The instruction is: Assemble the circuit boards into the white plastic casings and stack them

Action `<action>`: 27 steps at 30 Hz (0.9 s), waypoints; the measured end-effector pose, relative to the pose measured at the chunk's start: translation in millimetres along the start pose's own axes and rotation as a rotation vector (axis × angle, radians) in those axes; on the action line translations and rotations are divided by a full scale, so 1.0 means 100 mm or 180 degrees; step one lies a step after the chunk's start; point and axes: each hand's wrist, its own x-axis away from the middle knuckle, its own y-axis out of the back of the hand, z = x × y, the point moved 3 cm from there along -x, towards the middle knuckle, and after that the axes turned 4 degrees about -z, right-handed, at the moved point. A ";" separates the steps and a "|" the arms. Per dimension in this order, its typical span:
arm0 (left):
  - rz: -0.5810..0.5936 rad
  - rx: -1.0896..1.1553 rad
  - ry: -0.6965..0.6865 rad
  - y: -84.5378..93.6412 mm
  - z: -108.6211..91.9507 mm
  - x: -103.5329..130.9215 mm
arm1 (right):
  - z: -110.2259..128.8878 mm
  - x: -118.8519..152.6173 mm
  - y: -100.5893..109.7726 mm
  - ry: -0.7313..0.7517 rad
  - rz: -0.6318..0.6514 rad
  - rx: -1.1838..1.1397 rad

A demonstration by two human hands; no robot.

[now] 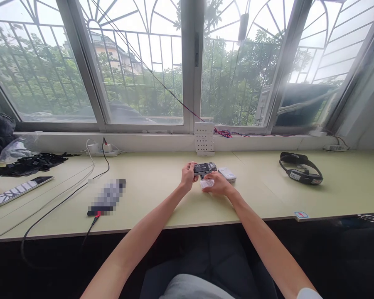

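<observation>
My left hand (188,176) is closed around one end of an opened power bank (202,168). Its black battery face carries "mAh" lettering, and circuit parts show at the right end. Just below that end, my right hand (218,184) grips a small white plastic piece (207,183), whose exact kind I cannot make out. The fingertips of my right hand are close to the power bank; whether they touch it is unclear. A white, rounded box-like case (227,175) lies on the table directly behind my right hand, partly covered by it.
A black head strap device (301,169) lies at the right. On the left are a phone (21,191), black strips (31,164), cables (62,199) and a pixelated device (107,197). A white perforated rack (204,139) stands by the window. The table's front edge (202,225) runs near my forearms.
</observation>
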 end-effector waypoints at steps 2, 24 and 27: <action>0.0007 0.0005 0.0002 -0.01 0.00 0.00 | 0.00 0.00 0.00 0.0001 -0.0010 0.0013; 0.0018 -0.0004 0.0011 0.00 0.02 -0.01 | 0.04 -0.04 0.05 0.0145 -0.0261 -0.0216; -0.0004 -0.0040 0.0022 0.00 0.02 -0.01 | 0.05 -0.04 0.06 0.0165 -0.0289 -0.0203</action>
